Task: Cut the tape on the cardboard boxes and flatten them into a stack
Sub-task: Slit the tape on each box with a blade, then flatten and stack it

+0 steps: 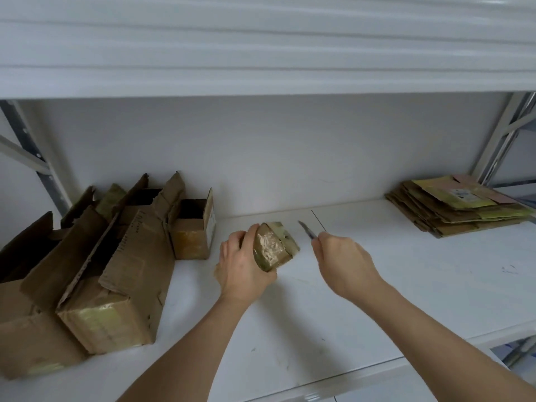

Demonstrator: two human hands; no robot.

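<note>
Cardboard, taped and small, the box (274, 246) sat in the left hand (242, 265), fingers curled round it, just above the shelf (377, 285). Beside it the right hand (342, 259) clamped a knife (307, 230), blade pointing up-left (away from the person). Flattened stack (461, 206) lay far right.

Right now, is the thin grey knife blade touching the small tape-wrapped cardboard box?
Apart. The head view shows bare white shelf between the blade and the box.
</note>
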